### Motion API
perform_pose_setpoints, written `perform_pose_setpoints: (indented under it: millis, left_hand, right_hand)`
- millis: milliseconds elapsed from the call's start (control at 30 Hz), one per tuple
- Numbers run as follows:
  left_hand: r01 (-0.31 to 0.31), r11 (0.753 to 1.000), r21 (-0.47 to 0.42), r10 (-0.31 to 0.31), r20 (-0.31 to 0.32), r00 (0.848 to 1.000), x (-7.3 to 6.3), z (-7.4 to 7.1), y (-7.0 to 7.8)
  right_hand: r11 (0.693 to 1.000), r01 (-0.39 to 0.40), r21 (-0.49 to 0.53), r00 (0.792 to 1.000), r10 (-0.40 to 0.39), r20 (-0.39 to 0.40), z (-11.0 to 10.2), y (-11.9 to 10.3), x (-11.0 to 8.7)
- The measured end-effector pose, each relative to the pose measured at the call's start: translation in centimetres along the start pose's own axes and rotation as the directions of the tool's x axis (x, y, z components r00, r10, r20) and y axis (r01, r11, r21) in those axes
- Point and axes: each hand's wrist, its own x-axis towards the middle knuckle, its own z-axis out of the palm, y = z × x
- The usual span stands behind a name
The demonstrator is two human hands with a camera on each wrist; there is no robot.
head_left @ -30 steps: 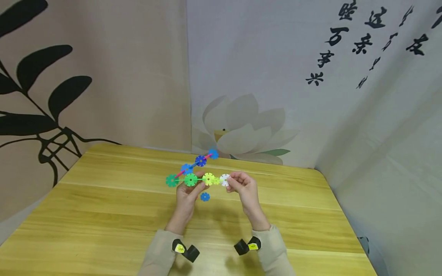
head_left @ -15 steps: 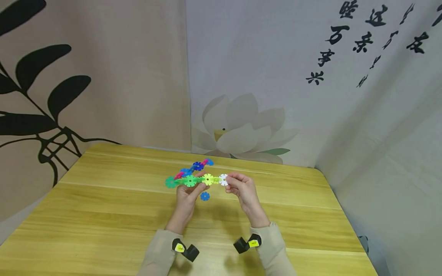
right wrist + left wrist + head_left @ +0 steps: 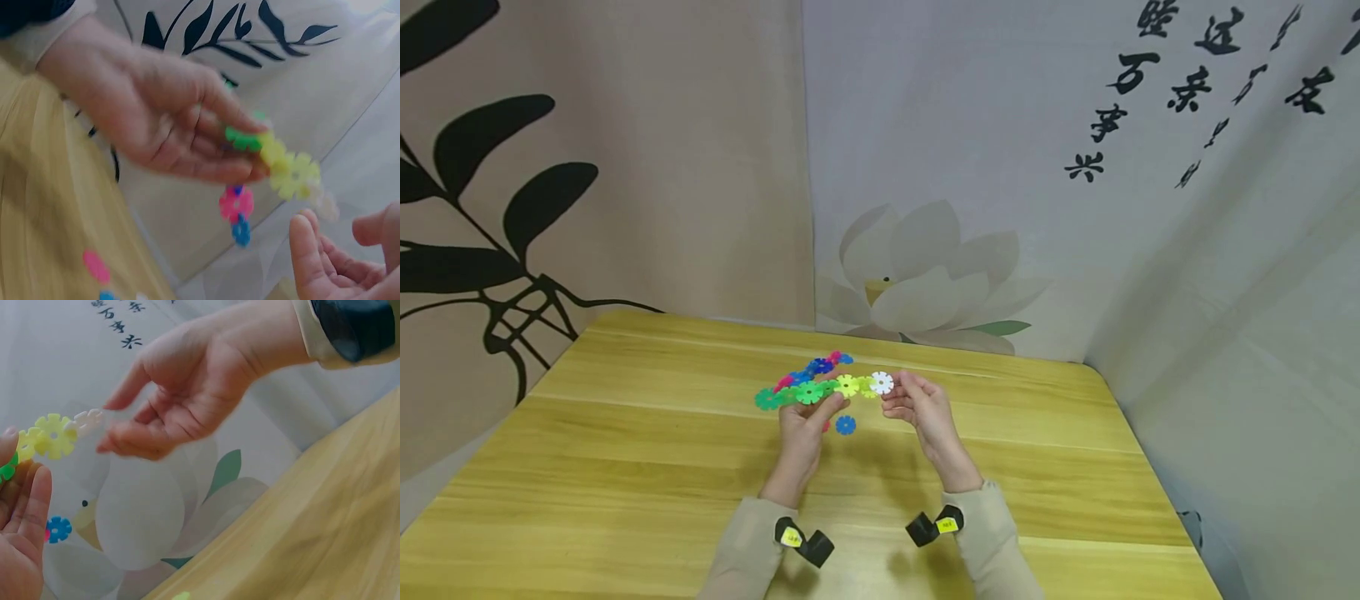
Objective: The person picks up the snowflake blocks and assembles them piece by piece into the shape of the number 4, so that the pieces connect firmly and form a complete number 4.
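My left hand (image 3: pixel 802 432) pinches a chain of interlocking plastic snowflake discs between thumb and fingers, above the table. Green discs (image 3: pixel 809 392) lead into yellow ones (image 3: pixel 847 385) and a white disc (image 3: pixel 882 382) at the right end. From the green end a second branch of pink and blue discs (image 3: pixel 822 366) slants away; its pink disc (image 3: pixel 236 203) and blue tip dangle in the right wrist view. My right hand (image 3: pixel 927 412) is right beside the white disc, thumb and fingers spread apart, holding nothing. The left fingers hide part of the chain.
Below the left hand lie a blue disc (image 3: pixel 846 425) and a pink disc (image 3: pixel 97 267). The wooden table (image 3: pixel 1037 467) reaches back to a printed curtain (image 3: pixel 722 167). Both wrists carry black cameras (image 3: pixel 945 520).
The right fingers let go of the white disc and spread apart. The chain tilts in the left hand, its far branch sinking and shifting left while the white end rises slightly.
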Motion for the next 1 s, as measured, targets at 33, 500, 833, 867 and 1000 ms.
perform_pose_setpoints:
  millis: [33,500,833,867,1000]
  left_hand:
    - [0.003,1.0,-0.006,-0.003,-0.005,1.0,0.0,0.0,0.0]
    - [0.018,1.0,0.02,-0.015,-0.118,0.993,0.3,-0.3,0.7]
    - [-0.012,1.0,-0.002,0.012,-0.118,0.993,0.3,-0.5,0.9]
    - [-0.013,1.0,-0.004,0.012,-0.118,0.993,0.3,-0.6,0.9]
    - [-0.02,1.0,0.001,0.02,-0.116,0.993,0.4,-0.7,1.0]
  right_hand:
    - [1.0,0.003,-0.03,1.0,-0.003,-0.006,-0.1,0.3,0.2]
    - [0.692,0.068,-0.719,0.997,-0.076,0.021,-0.8,6.1,5.7]
    - [0.452,0.091,-0.887,0.996,-0.041,0.081,0.2,7.3,7.6]
    - [0.437,0.099,-0.894,0.995,-0.048,0.086,0.3,7.4,7.7]
    - [0.425,0.097,-0.9,0.995,-0.031,0.093,0.4,7.4,8.0]
